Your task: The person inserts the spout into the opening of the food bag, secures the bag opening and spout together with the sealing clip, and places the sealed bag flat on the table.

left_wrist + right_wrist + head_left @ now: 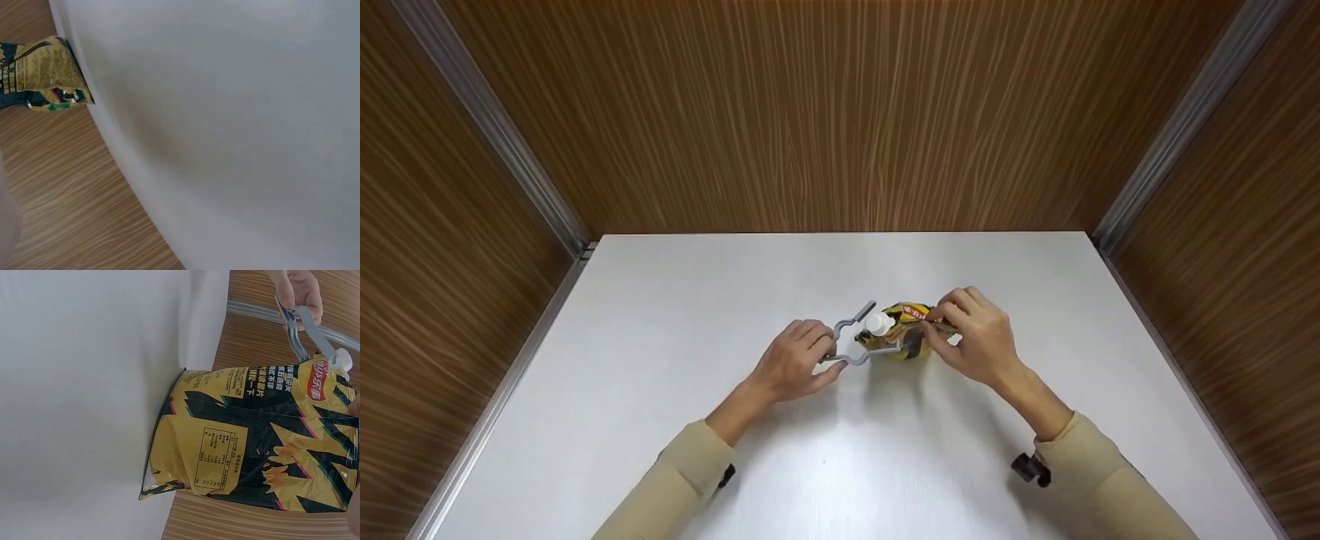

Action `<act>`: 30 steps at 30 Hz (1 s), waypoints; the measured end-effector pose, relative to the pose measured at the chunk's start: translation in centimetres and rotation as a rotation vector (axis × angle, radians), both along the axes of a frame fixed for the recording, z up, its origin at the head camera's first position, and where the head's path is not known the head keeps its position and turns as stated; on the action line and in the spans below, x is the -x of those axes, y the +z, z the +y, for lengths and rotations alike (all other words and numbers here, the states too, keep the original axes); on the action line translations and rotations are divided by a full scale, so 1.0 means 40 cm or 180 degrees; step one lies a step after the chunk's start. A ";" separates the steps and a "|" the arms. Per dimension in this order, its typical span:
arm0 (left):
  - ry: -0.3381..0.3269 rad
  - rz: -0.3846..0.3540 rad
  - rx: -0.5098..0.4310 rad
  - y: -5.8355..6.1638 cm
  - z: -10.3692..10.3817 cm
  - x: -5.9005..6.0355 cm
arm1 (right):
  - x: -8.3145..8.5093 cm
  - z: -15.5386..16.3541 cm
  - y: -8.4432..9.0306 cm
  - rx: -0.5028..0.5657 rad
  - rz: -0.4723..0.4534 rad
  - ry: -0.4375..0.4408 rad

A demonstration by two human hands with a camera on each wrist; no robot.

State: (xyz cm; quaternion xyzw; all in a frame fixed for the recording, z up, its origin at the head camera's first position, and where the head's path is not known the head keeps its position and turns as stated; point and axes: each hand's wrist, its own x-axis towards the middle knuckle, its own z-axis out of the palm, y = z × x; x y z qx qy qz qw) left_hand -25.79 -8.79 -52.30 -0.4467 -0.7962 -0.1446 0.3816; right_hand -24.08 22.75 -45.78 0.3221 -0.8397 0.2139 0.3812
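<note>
A yellow and black bag of potato chips (225,433) stands upright on the table, its bottom edge on the white surface. My right hand (979,337) pinches the bag's top edge between thumb and fingers. In my left hand (791,364) is a grey bag clip (855,361) with a white screw cap (879,324), held at its hinged end. The clip's two arms are spread in a V toward the bag, around its top left corner. Only part of the bag (48,70) shows at the left edge of the left wrist view.
The white table (675,277) is bounded by wood-grain panels (840,112) at the back and both sides. Metal rails (502,135) run along the panel corners. A small black device (1031,469) sits at the right sleeve.
</note>
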 end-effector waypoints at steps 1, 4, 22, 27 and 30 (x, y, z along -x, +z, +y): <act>-0.0001 0.0016 -0.0014 0.001 0.001 0.000 | 0.000 -0.001 0.000 0.0001 -0.0002 -0.0004; -0.0002 0.0076 -0.0033 0.003 0.003 0.002 | -0.001 -0.002 -0.002 0.0006 -0.0008 -0.0011; -0.0075 0.0129 -0.0005 0.037 0.025 0.018 | 0.001 0.004 -0.001 -0.0009 -0.0029 -0.0002; -0.0091 0.0135 0.0006 0.042 0.028 0.018 | 0.000 0.005 -0.004 -0.0049 -0.0048 -0.0031; -0.0082 0.0176 0.0011 0.045 0.029 0.020 | 0.002 0.005 -0.005 -0.0050 -0.0034 -0.0029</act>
